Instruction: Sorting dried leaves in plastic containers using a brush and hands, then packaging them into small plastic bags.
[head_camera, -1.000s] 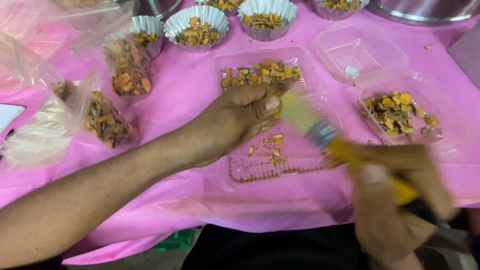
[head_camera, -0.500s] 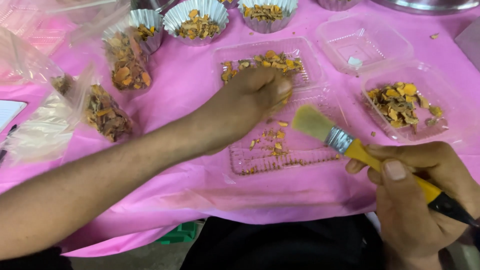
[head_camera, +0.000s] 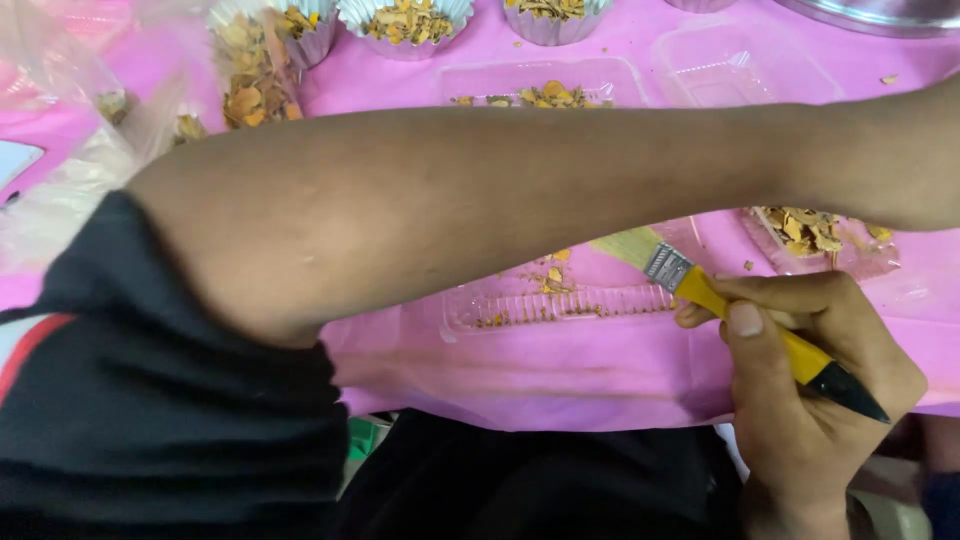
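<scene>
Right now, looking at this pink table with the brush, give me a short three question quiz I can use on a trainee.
1. True or false: the right hand holds a yellow-handled brush.
2. Which lies nearest the brush's bristles? A) the foil cups at the far edge, B) the clear plastic tray with orange-brown flakes, C) the metal bowl.
3. Fill in: the left forearm crosses the view toward the ___ side, and its hand is out of frame.

Key: 1 true. 2 B. 3 right.
</scene>
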